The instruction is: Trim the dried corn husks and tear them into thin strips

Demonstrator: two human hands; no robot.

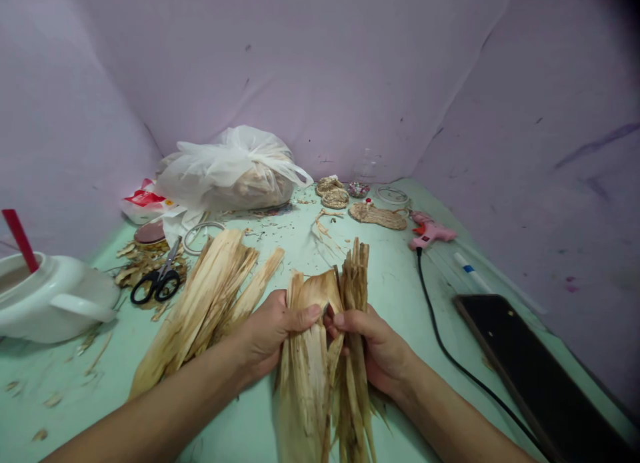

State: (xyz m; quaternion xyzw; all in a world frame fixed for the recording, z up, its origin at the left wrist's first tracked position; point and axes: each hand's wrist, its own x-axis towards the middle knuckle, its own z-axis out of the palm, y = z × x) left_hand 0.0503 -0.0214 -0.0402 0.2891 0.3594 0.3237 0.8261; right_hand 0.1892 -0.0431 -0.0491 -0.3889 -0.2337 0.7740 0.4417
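Note:
My left hand is closed on a broad, pale dried plant sheath, its thumb lying across the top. My right hand pinches the right edge of that sheath near its upper end, where a split shows between the two hands. Narrower brown dried strips stand in the right hand's grip, beside the sheath. Fingers behind the material are partly hidden. Left of my left forearm lies a pile of similar dried sheaths.
Scissors rest on scraps at the left, near a white pot. A plastic bag stands at the back. Woven soles, a pink glue gun with a black cord and a phone are on the right.

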